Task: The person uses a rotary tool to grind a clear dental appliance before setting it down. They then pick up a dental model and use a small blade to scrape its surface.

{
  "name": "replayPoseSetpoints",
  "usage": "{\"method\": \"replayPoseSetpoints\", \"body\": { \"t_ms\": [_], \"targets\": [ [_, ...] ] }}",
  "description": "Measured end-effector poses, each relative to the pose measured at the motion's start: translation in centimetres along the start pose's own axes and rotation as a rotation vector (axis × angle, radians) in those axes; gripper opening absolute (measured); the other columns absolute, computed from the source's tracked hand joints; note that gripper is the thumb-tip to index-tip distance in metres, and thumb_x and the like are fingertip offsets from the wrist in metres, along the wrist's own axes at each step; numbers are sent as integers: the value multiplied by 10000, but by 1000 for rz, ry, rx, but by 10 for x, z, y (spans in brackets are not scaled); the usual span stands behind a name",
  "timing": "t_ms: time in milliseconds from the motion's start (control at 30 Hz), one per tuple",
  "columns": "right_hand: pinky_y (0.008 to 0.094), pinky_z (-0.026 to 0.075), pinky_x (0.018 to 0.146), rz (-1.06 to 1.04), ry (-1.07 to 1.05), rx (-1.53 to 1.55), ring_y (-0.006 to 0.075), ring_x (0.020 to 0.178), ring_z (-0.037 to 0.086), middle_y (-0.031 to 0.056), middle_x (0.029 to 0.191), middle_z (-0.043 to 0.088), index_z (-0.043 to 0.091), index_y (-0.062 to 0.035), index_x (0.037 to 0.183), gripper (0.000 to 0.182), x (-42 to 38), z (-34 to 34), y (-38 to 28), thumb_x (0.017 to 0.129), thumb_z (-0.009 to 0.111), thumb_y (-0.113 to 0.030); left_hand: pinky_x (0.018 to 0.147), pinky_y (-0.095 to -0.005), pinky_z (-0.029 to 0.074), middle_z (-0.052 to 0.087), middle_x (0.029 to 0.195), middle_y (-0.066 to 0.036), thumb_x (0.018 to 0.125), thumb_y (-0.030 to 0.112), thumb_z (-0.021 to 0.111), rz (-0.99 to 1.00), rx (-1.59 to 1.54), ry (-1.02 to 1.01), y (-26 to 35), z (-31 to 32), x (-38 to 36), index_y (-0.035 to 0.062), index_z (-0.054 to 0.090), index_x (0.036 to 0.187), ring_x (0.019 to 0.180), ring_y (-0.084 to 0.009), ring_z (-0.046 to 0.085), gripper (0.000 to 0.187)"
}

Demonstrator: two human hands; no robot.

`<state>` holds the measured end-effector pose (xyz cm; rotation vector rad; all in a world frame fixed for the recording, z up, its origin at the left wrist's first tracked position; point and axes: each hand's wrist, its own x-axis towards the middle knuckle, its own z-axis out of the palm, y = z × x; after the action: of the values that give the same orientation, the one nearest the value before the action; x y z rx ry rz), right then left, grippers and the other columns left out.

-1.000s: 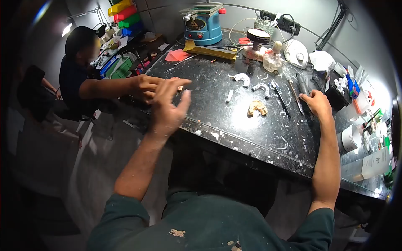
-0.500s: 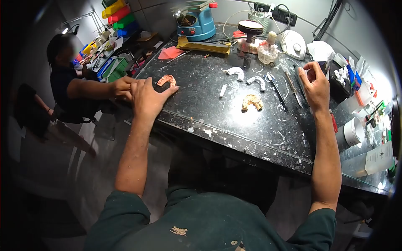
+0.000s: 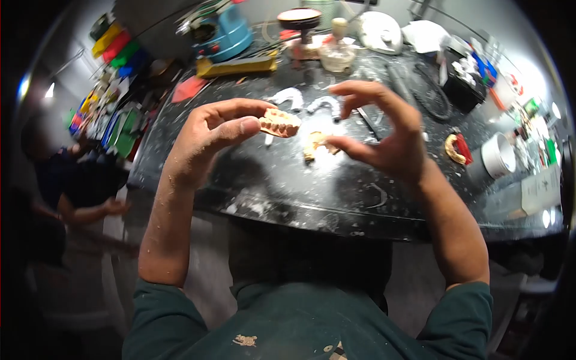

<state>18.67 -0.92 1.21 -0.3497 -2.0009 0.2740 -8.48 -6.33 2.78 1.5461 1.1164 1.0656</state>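
My left hand [image 3: 204, 135] pinches a dental cast [image 3: 279, 123] between thumb and fingers, lifted over the bench, its row of teeth visible. Just right of it my right hand [image 3: 393, 135] hovers with thumb and fingers spread, holding nothing. Below, partly behind the right thumb, a yellowish dental model [image 3: 312, 147] lies on the bench. Two white arch-shaped pieces, one left [image 3: 289, 98] and one right [image 3: 324, 107], rest farther back. A dark slim tool [image 3: 367, 124] shows partly behind my right fingers.
The dark bench [image 3: 270, 204] carries a blue machine [image 3: 225, 36], a yellow tray [image 3: 237, 65] and a glass burner [image 3: 337, 55] at the back. To the right are a tan arch [image 3: 453, 150], a white cup [image 3: 498, 155] and a black box [image 3: 463, 87]. A co-worker [image 3: 54, 162] is at left.
My left hand has raised the dental cast off the bench and brought it rightward. The co-worker's hand has drawn back. My right hand has moved left and opened. The view has shifted.
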Motion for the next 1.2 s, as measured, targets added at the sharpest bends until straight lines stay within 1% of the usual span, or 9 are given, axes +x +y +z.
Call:
{"method": "replayPoseSetpoints", "body": {
  "t_ms": [67,167,200,400,467,500,600,967,1200],
  "targets": [
    [264,552,732,20,70,65,130,784,666,57,901,678,633,-45,1102,472,-3,3,4,688,853,-99,952,-312,442,669,1104,-128,845,409,696,72,-118,-150,-1,17,24,-23,657,1129,1042,-196,623,518],
    [267,557,714,36,99,31,139,791,683,64,885,683,658,-40,1001,331,-8,-9,13,716,826,-60,994,-370,439,644,1166,-159,914,496,566,-28,-409,-253,-18,38,50,-66,582,1206,1081,-221,611,633],
    [265,557,708,35,96,1,145,790,685,65,879,684,665,-37,969,290,-8,-14,17,723,818,-54,999,-392,418,639,1201,-145,937,471,462,-70,-445,-265,-19,45,56,-34,576,1236,1127,-239,586,597],
    [276,546,702,114,158,51,153,785,674,70,856,681,670,-35,925,237,-11,-15,31,733,809,-52,987,-361,423,589,1273,-144,860,641,530,1,-320,-375,-35,45,77,-60,528,1284,1106,-212,582,819],
    [274,543,715,115,121,38,153,776,678,90,871,693,674,-14,964,275,-12,-13,33,719,796,0,977,-337,429,578,1282,-151,809,694,571,-52,-318,-263,-33,51,71,-81,521,1282,1095,-193,579,910],
    [278,534,719,138,117,78,163,776,673,95,875,690,674,-7,981,294,-13,-12,34,708,776,28,969,-333,438,619,1204,-161,865,469,624,-25,-441,-284,-24,57,70,-96,519,1281,1024,-183,605,710],
    [290,525,719,149,59,82,189,791,668,109,884,686,668,9,986,306,-15,-11,35,693,750,46,962,-320,444,626,1192,-162,843,457,655,-124,-474,-301,-37,49,65,-100,519,1282,1018,-180,609,722],
    [298,521,732,142,28,80,198,810,659,130,924,686,648,25,985,326,-16,-10,38,678,747,71,926,-283,439,631,1171,-157,834,497,666,-129,-398,-229,-28,50,62,-112,526,1276,1026,-158,595,765],
    [289,517,715,122,47,41,190,802,651,118,917,684,645,19,973,320,-14,-10,37,673,738,82,919,-293,430,626,1181,-143,874,425,638,-63,-393,-117,-22,54,63,-69,567,1253,1069,-158,566,627]
  ]
}}
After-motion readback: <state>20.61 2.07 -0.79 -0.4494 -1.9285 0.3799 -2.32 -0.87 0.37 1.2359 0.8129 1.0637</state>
